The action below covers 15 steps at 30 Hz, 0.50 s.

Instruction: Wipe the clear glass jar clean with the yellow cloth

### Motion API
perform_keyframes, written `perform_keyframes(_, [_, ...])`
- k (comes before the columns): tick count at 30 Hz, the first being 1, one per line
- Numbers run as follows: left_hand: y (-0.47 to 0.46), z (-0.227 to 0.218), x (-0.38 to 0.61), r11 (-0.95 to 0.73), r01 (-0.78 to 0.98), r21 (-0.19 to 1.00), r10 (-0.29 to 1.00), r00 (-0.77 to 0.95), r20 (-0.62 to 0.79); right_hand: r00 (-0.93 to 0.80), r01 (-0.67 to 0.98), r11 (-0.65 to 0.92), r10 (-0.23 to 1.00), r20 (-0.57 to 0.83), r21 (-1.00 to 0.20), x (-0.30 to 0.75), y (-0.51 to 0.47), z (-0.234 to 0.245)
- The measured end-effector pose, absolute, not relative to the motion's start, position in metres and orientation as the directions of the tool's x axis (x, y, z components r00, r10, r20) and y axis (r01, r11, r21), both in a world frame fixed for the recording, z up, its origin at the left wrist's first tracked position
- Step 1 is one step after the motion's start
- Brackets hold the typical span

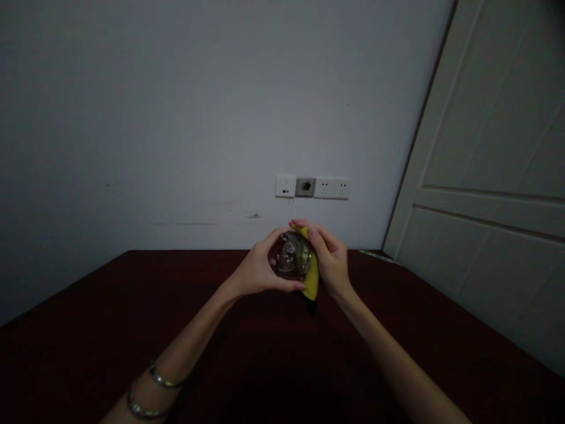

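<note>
A clear, rounded glass vessel (289,256) is held up above the table, its exact kind hard to make out in the dim light. My left hand (260,265) wraps round its left side, thumb below and fingers above. On the other side, my right hand (329,253) grips a yellow cloth (312,280) and presses it against the glass. The cloth hangs down below the fingers, with a dark part at its lower end. Part of the glass is hidden behind the hands and cloth.
A dark red table (198,353) spreads beneath my arms, up to a pale wall (198,118). Wall sockets (333,188) sit beyond my hands. At the right stands a panelled door (494,176), and a thin printed strip (379,257) lies by the table's back right corner.
</note>
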<state>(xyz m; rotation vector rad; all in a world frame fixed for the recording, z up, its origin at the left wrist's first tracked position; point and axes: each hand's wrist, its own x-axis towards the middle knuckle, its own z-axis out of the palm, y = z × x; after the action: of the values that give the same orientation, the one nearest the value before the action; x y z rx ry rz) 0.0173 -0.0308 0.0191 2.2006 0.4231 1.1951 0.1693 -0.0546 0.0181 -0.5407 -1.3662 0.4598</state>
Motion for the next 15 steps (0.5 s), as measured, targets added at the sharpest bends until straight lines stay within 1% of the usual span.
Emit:
perform_keyframes(1, [-0.03, 0.019, 0.017, -0.788, 0.002, 0.616, 0.516, 0.548, 0.658, 0.137, 0.04, 0.809, 0.577, 0.805, -0.586, 0.17, -0.057, 0.019])
perform_keyframes(2, [-0.03, 0.019, 0.017, -0.801, 0.013, 0.598, 0.506, 0.548, 0.666, 0.103, 0.101, 0.84, 0.524, 0.845, -0.533, 0.17, -0.06, 0.021])
perform_keyframes(4, [-0.029, 0.02, 0.015, -0.818, 0.048, 0.573, 0.5, 0.55, 0.668, -0.039, 0.229, 0.899, 0.392, 0.919, -0.373, 0.171, -0.067, 0.025])
perform_keyframes(5, [-0.028, 0.02, 0.014, -0.822, 0.069, 0.565, 0.503, 0.552, 0.665, -0.12, 0.269, 0.916, 0.339, 0.933, -0.298, 0.171, -0.07, 0.026])
perform_keyframes(6, [-0.028, 0.019, 0.014, -0.825, 0.088, 0.557, 0.506, 0.552, 0.662, -0.181, 0.294, 0.923, 0.307, 0.934, -0.247, 0.172, -0.072, 0.027])
perform_keyframes(7, [-0.028, 0.019, 0.013, -0.832, 0.108, 0.544, 0.505, 0.553, 0.662, -0.205, 0.31, 0.923, 0.299, 0.932, -0.228, 0.172, -0.073, 0.028])
perform_keyframes(8, [-0.027, 0.019, 0.013, -0.843, 0.13, 0.523, 0.499, 0.556, 0.665, -0.189, 0.325, 0.914, 0.314, 0.93, -0.242, 0.173, -0.072, 0.029])
perform_keyframes(12, [-0.026, 0.017, 0.016, -0.874, 0.222, 0.433, 0.479, 0.553, 0.682, 0.002, 0.381, 0.833, 0.434, 0.901, -0.402, 0.174, -0.067, 0.028])
perform_keyframes(13, [-0.026, 0.016, 0.017, -0.87, 0.235, 0.433, 0.487, 0.543, 0.684, 0.008, 0.393, 0.823, 0.442, 0.897, -0.41, 0.175, -0.066, 0.028])
perform_keyframes(15, [-0.027, 0.016, 0.018, -0.852, 0.238, 0.467, 0.517, 0.52, 0.68, -0.057, 0.401, 0.842, 0.417, 0.907, -0.361, 0.174, -0.067, 0.027])
